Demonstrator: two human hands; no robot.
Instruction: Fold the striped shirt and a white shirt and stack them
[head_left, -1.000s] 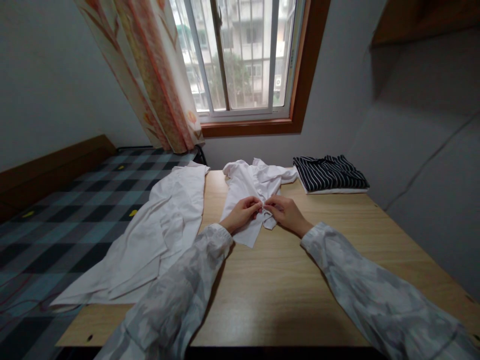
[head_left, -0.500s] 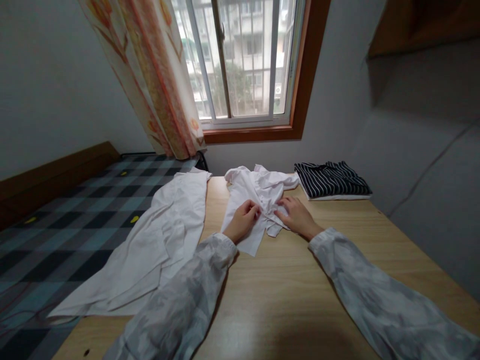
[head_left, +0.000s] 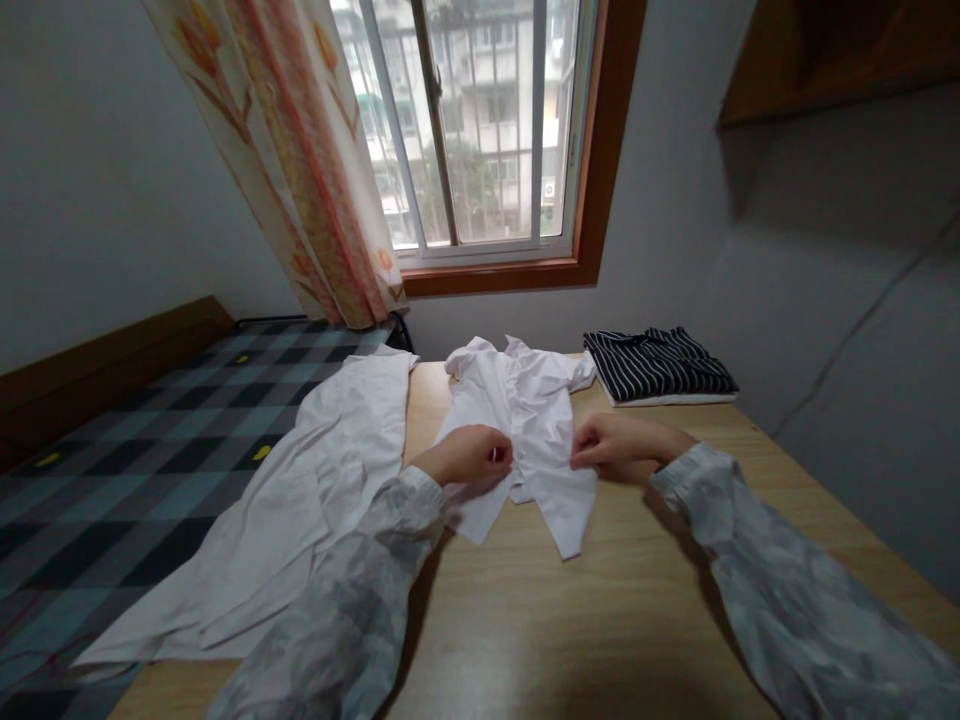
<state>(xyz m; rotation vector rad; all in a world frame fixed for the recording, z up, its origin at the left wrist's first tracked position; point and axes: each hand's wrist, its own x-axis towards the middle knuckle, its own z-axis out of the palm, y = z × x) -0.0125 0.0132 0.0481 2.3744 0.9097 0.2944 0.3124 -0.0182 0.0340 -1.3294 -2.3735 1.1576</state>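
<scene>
- Since the earlier frames both hands have slid apart and toward the near edge; they were meeting at the shirt's middle, now each sits on its own side of it, and the right-hand front panel lies spread lower down the table than before.
- Left hand [head_left: 469, 455]: fingers curled shut, pinching the left edge of the small white shirt [head_left: 536, 415].
- Right hand [head_left: 611, 447]: fingers curled in, gripping the shirt's right edge.
- Small white shirt: flat on the wooden table [head_left: 600, 620], mid-table, collar end toward the window [head_left: 480, 120], two front panels pointing at the near edge.
- Larger white garment [head_left: 315, 490]: left of the shirt, draped over the table's left edge onto the checked bed cover [head_left: 150, 430].
- Folded dark striped garment [head_left: 656, 362]: far right of the table, near the wall, just beside the shirt's collar end.
- Patterned curtain [head_left: 300, 150] hangs left of the window.
</scene>
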